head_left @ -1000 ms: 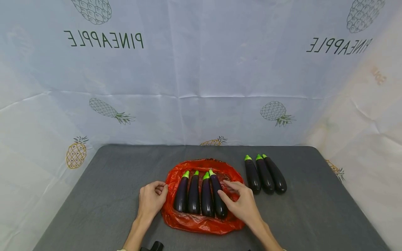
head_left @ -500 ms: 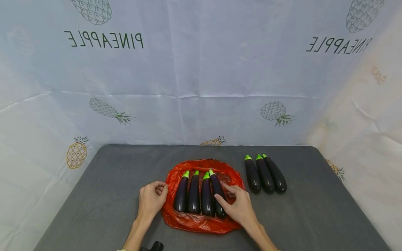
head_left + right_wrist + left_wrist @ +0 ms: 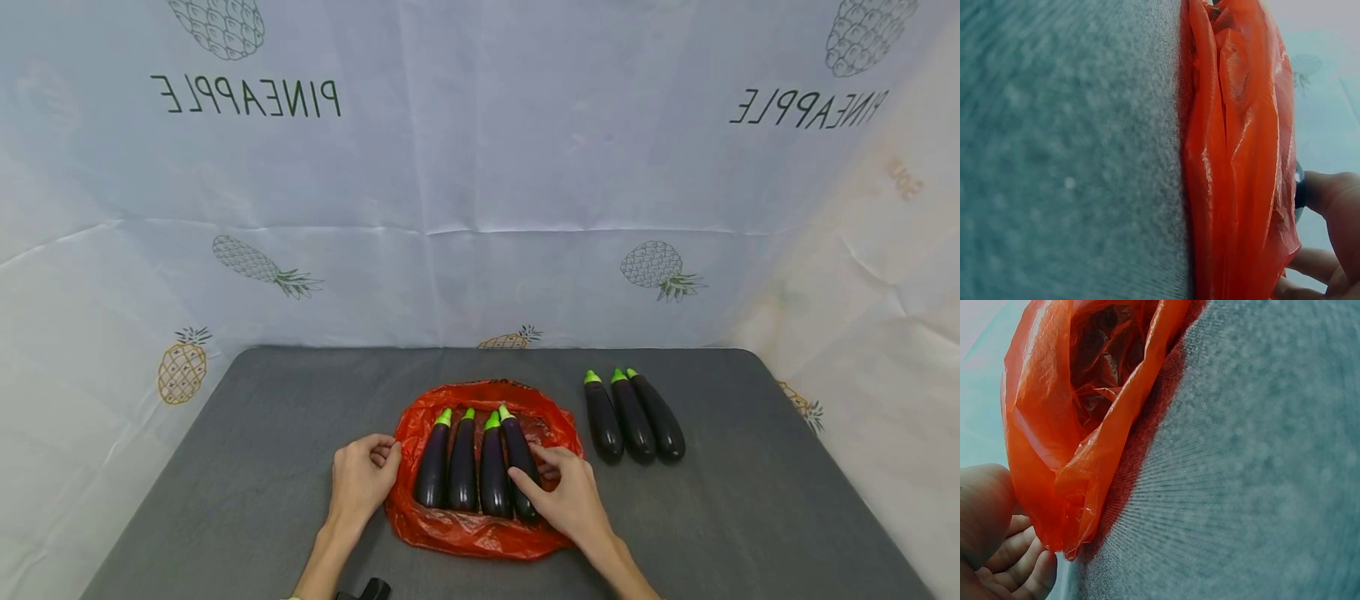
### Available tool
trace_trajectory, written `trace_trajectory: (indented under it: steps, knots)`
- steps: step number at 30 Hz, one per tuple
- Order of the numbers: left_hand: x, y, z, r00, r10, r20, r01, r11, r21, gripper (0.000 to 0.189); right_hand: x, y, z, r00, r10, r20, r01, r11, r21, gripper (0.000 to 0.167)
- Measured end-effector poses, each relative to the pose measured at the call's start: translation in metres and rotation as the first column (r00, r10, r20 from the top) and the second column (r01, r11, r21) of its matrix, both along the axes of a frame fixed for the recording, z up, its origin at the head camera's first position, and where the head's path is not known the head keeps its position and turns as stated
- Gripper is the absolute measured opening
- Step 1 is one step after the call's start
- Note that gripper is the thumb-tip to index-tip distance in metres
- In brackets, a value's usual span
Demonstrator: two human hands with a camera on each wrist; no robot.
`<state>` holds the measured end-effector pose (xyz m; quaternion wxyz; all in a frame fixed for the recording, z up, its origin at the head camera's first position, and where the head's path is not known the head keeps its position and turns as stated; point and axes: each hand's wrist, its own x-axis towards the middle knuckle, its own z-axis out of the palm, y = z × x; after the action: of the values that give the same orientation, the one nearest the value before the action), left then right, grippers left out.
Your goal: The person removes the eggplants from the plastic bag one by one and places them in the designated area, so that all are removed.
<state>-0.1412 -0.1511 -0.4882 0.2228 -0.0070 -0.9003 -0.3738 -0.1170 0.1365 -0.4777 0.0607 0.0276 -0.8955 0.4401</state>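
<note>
A red plastic bag (image 3: 480,546) lies with its mouth spread wide and its rim rolled outward. Inside it several dark purple eggplants (image 3: 431,475) with green tops lie side by side. My left hand (image 3: 365,471) pinches the bag's left rim, and in the left wrist view that hand (image 3: 1013,550) shows curled fingers at the bag's edge. At the other side my right hand (image 3: 573,496) grips the rightmost eggplant (image 3: 517,442) in the bag, thumb on top and fingers along its right side. In the right wrist view the red bag (image 3: 1244,169) hides most of that eggplant.
Three more eggplants (image 3: 635,417) lie side by side on the grey table (image 3: 720,517), right of the bag. Near the front edge is a black object (image 3: 375,588), partly cut off. Behind the table hangs a pineapple-print cloth (image 3: 480,167).
My right hand has moved left and slightly down, and its thumb and fingers have closed around the rightmost eggplant in the bag. The left hand has stayed at the bag's rim.
</note>
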Motion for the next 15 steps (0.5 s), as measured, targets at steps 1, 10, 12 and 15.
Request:
trace_trajectory:
  steps: [1, 10, 12, 15]
  knots:
    - [-0.0001, 0.0000, -0.0001, 1.000, 0.000, -0.001, 0.000, 1.000, -0.001, 0.006, 0.0000, -0.0002, -0.0001, 1.000, 0.002, 0.001, -0.002, 1.000, -0.003, 0.050]
    - [-0.0012, -0.0003, -0.0006, 1.000, -0.001, -0.004, 0.001, 1.000, -0.002, 0.006, 0.0000, -0.0014, -0.0008, 1.000, 0.003, 0.015, -0.002, 0.999, -0.047, 0.048]
    - [-0.0014, -0.0003, -0.0007, 1.000, -0.001, -0.004, 0.001, 1.000, -0.002, 0.006, 0.0000, -0.0018, -0.0010, 1.000, -0.003, 0.016, 0.004, 0.999, -0.050, 0.047]
    - [-0.0015, -0.0006, -0.0011, 1.000, 0.000, -0.012, 0.000, 1.000, -0.003, 0.006, 0.0001, -0.0026, -0.0010, 1.000, -0.013, 0.016, 0.014, 0.998, -0.058, 0.046]
